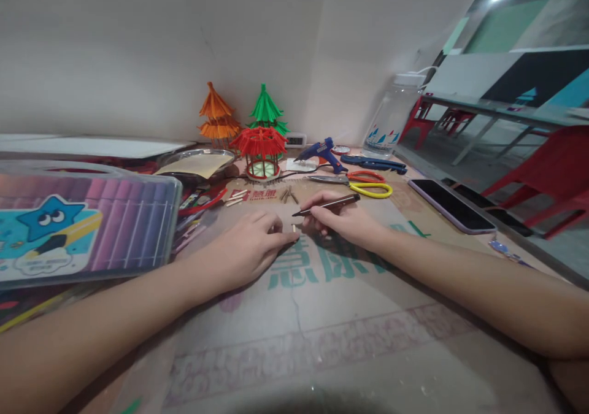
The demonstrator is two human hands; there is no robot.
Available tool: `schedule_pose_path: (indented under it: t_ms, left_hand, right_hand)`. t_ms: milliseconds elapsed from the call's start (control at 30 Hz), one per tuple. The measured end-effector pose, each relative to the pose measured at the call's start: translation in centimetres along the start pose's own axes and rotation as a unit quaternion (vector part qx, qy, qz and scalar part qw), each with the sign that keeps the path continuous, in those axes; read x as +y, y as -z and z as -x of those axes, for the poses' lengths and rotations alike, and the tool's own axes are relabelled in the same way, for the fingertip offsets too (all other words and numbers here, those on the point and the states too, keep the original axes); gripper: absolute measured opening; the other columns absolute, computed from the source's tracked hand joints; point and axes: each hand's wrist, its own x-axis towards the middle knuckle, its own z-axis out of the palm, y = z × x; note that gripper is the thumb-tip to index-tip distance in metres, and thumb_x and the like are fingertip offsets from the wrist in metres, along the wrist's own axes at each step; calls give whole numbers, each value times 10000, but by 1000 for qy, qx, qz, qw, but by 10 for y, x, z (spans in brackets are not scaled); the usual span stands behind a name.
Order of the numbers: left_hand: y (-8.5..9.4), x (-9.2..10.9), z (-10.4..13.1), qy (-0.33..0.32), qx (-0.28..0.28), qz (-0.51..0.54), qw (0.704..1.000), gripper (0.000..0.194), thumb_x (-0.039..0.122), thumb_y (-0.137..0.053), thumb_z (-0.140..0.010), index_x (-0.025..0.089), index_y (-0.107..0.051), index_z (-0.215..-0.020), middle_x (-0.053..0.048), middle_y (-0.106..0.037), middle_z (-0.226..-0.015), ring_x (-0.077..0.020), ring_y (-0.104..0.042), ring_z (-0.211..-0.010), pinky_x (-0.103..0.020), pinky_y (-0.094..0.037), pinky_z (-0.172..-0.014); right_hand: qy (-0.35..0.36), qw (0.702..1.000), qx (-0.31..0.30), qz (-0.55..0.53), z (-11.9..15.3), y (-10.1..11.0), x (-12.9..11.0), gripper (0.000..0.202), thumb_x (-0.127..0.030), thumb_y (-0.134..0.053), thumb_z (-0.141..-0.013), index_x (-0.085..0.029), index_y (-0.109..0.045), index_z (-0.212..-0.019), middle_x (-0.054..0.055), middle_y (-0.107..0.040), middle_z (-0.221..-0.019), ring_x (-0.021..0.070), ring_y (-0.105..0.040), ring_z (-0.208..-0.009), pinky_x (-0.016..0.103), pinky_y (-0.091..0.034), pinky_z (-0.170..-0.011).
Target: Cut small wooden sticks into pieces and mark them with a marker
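Note:
My right hand (338, 218) grips a dark marker pen (329, 205), its tip pointing left toward my other hand. Between the thumb and finger of my left hand (257, 242) is a short pale wooden stick (294, 228), mostly covered by the fingers. Several similar pale sticks (236, 198) lie behind my left hand. A few brown sticks (289, 196) rest just beyond the pen tip. Farther back stands a round model with a red fringed roof (261, 141), in front of a green tiered roof (264, 104) and an orange one (216, 116).
A clear case of markers (129, 218) fills the left side beside a metal tray (197, 164). At the back lie a blue glue gun (322, 151), yellow-handled scissors (370, 189) and a blue tool (373, 164). A phone (451, 205) and a clear bottle (389, 119) are to the right.

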Motion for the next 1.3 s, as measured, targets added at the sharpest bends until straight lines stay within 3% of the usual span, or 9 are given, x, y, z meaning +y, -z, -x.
schedule_pose_path:
  t_ms: [267, 1133, 1300]
  left_hand:
    - [-2, -2, 2, -7, 0, -14, 1000, 367, 266, -390, -1037, 248, -680, -1260, -70, -573, -855, -217, -528, -819, -343, -428, -726]
    - [0, 0, 0, 3, -2, -21, 1000, 341, 245, -431, -1007, 246, -691, -1228, -71, -585, -864, -223, -532, -817, -361, -429, -755]
    - [-1, 0, 1, 3, -2, -22, 1000, 351, 242, -427, -1010, 251, -667, -1266, -68, -581, -868, -227, -531, -824, -365, -431, -753]
  right_hand:
    - [-23, 999, -8, 29, -1, 0, 2, 156, -342, -600, -863, -201, -535, -873, 3, -676, -658, 113, -561, -522, 230, -463, -471]
    - [-36, 998, -46, 27, -3, 1, 3, 119, -302, -583, -879, -189, -548, -870, 0, -681, -636, 90, -521, -493, 206, -418, -452]
    - [-23, 999, -25, 35, -4, 0, 3, 133, -314, -583, -889, -188, -546, -906, 5, -685, -667, 91, -525, -503, 201, -418, -437]
